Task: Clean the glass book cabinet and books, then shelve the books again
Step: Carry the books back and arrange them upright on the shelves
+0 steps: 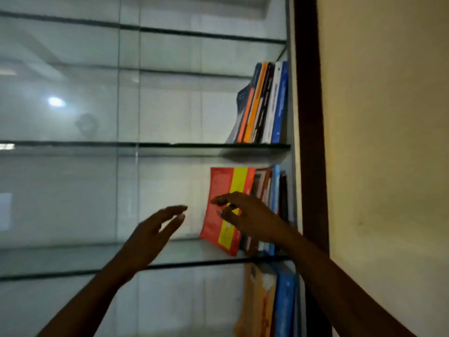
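Red-and-yellow book point(218, 186) showed behind the loosely spread fingers point(218, 201) of the right hand point(245, 215), which gripped nothing; whether they touched the cover was unclear. The left hand point(150, 234) hovered flat and empty alongside. The book leaned against neighbouring books point(274, 188) at the glass shelf's point(97, 256) right end. It looked like a light, bendy paperback, best pinched near the spine.

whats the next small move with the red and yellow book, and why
Probably push the red and yellow book upright against the other books with the right hand: it leans, foot out leftward, and that hand is spread before its cover.
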